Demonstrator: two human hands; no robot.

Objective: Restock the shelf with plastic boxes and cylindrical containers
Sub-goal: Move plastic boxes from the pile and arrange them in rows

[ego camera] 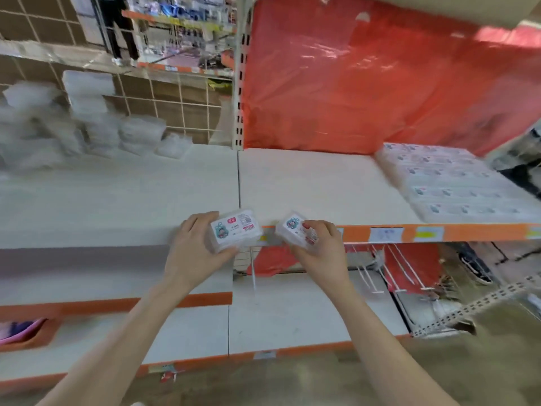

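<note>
Plastic box [235, 230] with a cartoon label sits gripped in our left hand [193, 247], fingers curled over its left end and the thumb pressing its near edge. Our right hand [322, 250] holds a second plastic box [292, 230], with the thumb lying across its label. We keep the two boxes just apart, at the front edge of the white shelf [322, 183]. Beyond our right hand and further right, rows of matching boxes [456, 183] lie flat on that shelf. Well beyond our left hand stand blurred stacks of clear containers [87, 127]. A red plastic sheet [366, 83] hangs behind.
</note>
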